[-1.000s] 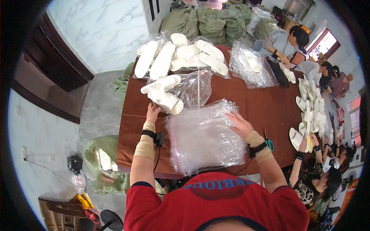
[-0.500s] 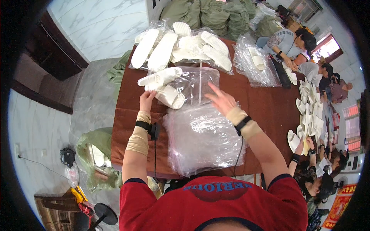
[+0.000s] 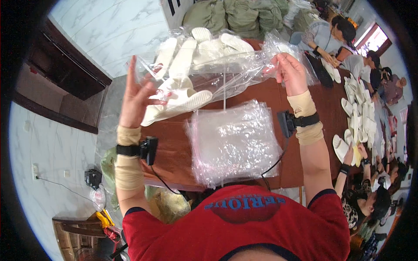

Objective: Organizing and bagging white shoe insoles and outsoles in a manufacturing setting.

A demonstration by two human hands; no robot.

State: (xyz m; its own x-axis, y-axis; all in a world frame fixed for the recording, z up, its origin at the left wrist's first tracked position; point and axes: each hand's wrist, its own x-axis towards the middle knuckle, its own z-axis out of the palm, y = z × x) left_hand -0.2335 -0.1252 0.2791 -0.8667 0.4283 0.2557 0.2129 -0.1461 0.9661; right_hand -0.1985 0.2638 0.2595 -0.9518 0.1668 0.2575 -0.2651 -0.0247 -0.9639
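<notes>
A clear plastic bag stretches between my two hands above the table. My right hand is closed, pinching the bag's right end between thumb and fingers. My left hand is at the other end, its fingers spread against the film beside a pair of white slippers. The film overlaps the slippers; whether both are fully inside it I cannot tell. Nearer my body lies a stack of flat clear bags.
More bagged white slippers lie along the far side of the brown-covered table. At right, several people work beside a long pile of white slippers. Green sacks stand behind; a brown door is at left.
My right hand has moved right and farther away, drawing the bag out sideways. My left hand has shifted left and its fingers have spread. The slippers have turned and moved slightly.
</notes>
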